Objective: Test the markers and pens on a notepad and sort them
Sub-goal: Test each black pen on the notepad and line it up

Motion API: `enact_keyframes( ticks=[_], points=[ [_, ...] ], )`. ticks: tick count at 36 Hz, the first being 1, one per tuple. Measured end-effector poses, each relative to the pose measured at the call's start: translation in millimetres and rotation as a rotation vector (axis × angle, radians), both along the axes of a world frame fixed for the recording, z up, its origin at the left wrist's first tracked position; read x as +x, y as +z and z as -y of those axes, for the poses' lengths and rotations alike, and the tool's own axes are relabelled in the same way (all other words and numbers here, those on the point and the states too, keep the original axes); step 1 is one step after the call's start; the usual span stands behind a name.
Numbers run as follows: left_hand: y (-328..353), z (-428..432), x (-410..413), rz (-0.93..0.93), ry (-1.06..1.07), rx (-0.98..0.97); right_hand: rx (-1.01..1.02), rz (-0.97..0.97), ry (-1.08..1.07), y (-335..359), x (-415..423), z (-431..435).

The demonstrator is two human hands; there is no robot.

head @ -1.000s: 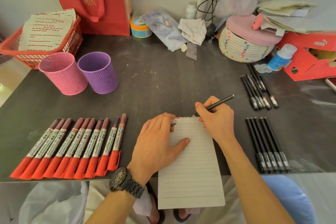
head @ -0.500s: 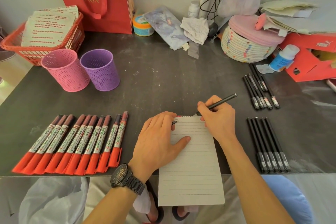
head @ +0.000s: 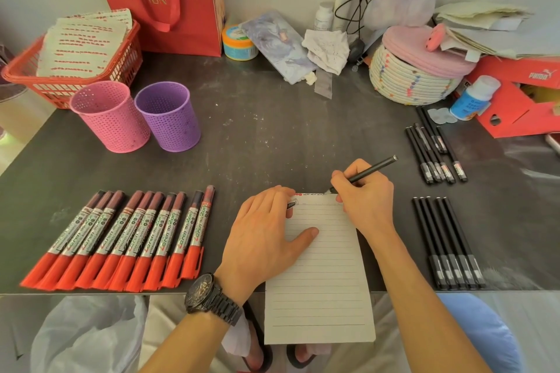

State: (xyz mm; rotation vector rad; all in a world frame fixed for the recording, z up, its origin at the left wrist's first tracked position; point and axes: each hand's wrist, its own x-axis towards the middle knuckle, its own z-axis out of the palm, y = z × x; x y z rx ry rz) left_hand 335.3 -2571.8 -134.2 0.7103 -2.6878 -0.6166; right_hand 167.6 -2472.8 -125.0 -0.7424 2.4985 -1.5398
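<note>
Notepad (head: pixel 321 281) sits front-centre on the desk (head: pixel 272 130), overhanging its near edge. Row of markers (head: pixel 121 239) to its left, near pens (head: pixel 445 242) to its right, far pens (head: pixel 430 154) behind those.

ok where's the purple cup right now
In the head view the purple cup stands upright on the person's left half of the dark table, just right of the pink cup and beyond the row of red markers.
</note>
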Motion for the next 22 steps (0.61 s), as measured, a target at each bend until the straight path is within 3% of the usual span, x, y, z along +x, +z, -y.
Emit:
enact_keyframes(
  ticks=[15, 22],
  points=[
    [4.1, -1.5, 2.8, -0.002, -0.023, 0.013, -0.213, 0.065, -0.087, 6.5, 3.1, -2.0],
    [7.4, -1.7, 9.1, -0.12, -0.067, 0.078, -0.513, 0.367, 0.079, 17.2, 10.9, -30.8]
  ],
)
